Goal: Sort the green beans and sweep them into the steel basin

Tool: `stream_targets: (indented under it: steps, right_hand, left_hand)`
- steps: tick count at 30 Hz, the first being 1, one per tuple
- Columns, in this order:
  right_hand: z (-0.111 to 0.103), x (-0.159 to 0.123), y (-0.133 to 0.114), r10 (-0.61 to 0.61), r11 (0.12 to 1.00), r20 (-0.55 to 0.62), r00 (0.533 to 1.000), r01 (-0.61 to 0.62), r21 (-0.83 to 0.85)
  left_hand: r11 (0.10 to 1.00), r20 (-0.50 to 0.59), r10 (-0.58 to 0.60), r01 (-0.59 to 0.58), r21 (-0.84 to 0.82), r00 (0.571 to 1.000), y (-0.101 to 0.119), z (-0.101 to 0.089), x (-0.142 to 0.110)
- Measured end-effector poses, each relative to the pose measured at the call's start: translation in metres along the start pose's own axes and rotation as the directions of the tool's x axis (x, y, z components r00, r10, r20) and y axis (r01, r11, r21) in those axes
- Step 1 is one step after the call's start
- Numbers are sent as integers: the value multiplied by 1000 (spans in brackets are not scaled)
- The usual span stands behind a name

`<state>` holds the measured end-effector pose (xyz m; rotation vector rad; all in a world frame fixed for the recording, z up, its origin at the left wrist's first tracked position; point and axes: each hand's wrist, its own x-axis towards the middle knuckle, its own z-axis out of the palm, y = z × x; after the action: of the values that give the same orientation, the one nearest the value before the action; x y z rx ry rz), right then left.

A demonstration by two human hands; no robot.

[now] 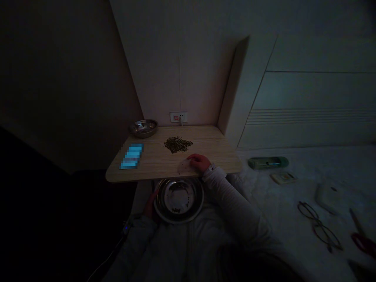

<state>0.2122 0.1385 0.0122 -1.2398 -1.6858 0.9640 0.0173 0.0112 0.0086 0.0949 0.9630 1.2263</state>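
Left hand (150, 205): closed on the big bowl's (188, 216) side, probably steadying it by the table (141, 175) edge
Seeds (178, 144): loose pile on the tabletop
Right hand (201, 162): fingers curled low, can't tell if they're gripping anything

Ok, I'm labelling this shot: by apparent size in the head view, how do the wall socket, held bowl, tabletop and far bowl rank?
1. Tabletop
2. Held bowl, perhaps helped by nearness
3. Far bowl
4. Wall socket
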Motion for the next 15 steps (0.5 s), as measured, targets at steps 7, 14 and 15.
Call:
stream_targets:
  steps: [7, 14, 15]
  right_hand:
    - [1, 0, 3, -22, 1000, 3, 1000, 22, 3]
    - [1, 0, 2, -19, 1000, -3, 1000, 19, 3]
    - [1, 0, 2, -10, 1000, 1, 1000, 10, 3]
  left_hand:
    - [1000, 14, 6, -6, 0, 1000, 0, 2, 0]
    - [1000, -7, 18, -18, 12, 1000, 0, -1, 3]
    - [1000, -22, 0, 0, 14, 1000, 0, -2, 4]
